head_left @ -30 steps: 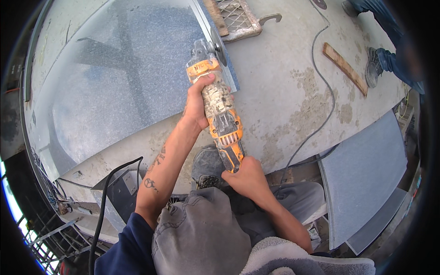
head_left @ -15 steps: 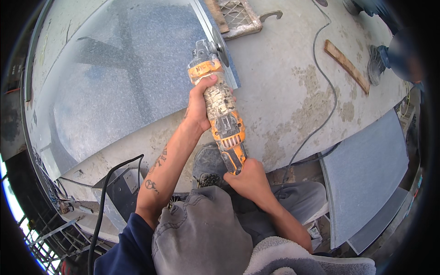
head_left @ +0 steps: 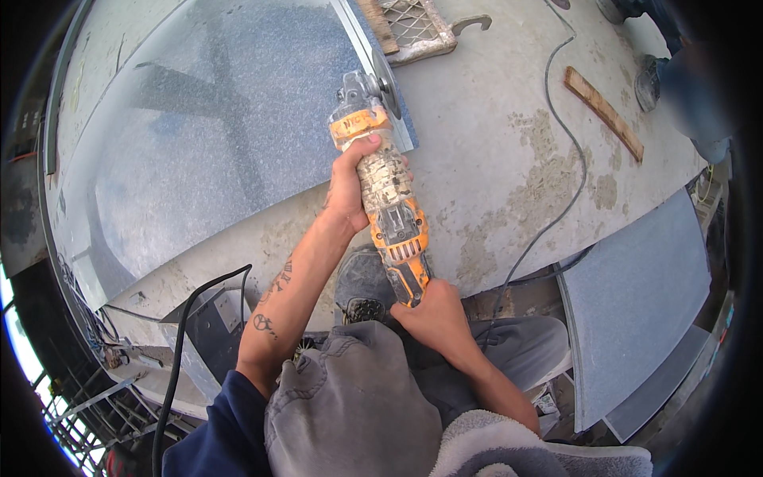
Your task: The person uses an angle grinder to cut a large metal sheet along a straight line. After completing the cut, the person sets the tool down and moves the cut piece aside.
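Observation:
An orange and grey angle grinder (head_left: 393, 224), its barrel wrapped in worn pale tape, points away from me. My left hand (head_left: 347, 184) is closed around the taped barrel, thumb on top. Lower down, my right hand (head_left: 431, 308) grips the rear handle, with its fingers partly hidden. On the right of the grinder's head is the thin cutting disc (head_left: 389, 91), upright beside a pale metal straightedge (head_left: 356, 30). The straightedge lies along the right margin of a large bluish-grey sheet (head_left: 199, 151). Whether the disc touches the sheet cannot be made out.
A dark cable (head_left: 566, 131) snakes over the concrete floor (head_left: 477, 119). A wooden board (head_left: 604, 114) lies near another person's shoe (head_left: 648, 83). At the top is a metal-mesh frame (head_left: 413, 28). More grey sheets (head_left: 636, 310) rest at right, and a black cable (head_left: 184, 318) loops by my left arm.
The grinder and both my hands have shifted very slightly to the right and nearer in the picture. At the upper right, the other person has moved a little. My grip is unchanged.

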Motion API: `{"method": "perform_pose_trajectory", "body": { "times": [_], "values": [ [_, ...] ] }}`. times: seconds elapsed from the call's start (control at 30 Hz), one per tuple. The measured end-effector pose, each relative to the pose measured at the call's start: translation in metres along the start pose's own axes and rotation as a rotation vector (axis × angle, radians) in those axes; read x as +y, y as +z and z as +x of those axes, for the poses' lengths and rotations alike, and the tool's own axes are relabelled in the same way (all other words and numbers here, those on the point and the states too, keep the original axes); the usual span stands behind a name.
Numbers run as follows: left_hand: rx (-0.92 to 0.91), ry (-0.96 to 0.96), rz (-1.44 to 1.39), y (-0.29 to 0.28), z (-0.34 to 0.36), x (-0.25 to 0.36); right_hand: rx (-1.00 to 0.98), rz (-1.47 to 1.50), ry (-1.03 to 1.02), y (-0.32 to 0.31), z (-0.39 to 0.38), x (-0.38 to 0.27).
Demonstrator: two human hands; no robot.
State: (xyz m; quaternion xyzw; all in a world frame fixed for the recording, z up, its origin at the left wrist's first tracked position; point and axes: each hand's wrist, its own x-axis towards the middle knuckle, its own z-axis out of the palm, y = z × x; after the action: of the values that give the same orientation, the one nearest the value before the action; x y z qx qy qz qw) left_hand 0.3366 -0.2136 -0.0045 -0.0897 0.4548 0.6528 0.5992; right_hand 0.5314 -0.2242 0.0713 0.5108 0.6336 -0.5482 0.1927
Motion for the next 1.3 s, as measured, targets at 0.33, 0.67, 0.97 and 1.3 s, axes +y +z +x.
{"method": "perform_pose_trajectory", "body": {
  "times": [0.33, 0.67, 0.97, 1.3],
  "values": [
    [-0.003, 0.024, 0.03, -0.001, 0.006, 0.006, 0.018, -0.02, -0.057, -0.001, 0.005, -0.004],
    [-0.011, 0.04, 0.02, -0.002, 0.04, 0.039, -0.023, 0.024, -0.064, -0.014, 0.036, -0.034],
    [-0.02, 0.037, 0.042, 0.0, 0.01, 0.008, 0.009, -0.011, -0.052, -0.005, 0.009, -0.001],
    [0.0, 0.017, -0.001, 0.002, -0.004, -0.005, -0.006, 0.008, -0.032, -0.002, -0.002, 0.01]
  ]
}}
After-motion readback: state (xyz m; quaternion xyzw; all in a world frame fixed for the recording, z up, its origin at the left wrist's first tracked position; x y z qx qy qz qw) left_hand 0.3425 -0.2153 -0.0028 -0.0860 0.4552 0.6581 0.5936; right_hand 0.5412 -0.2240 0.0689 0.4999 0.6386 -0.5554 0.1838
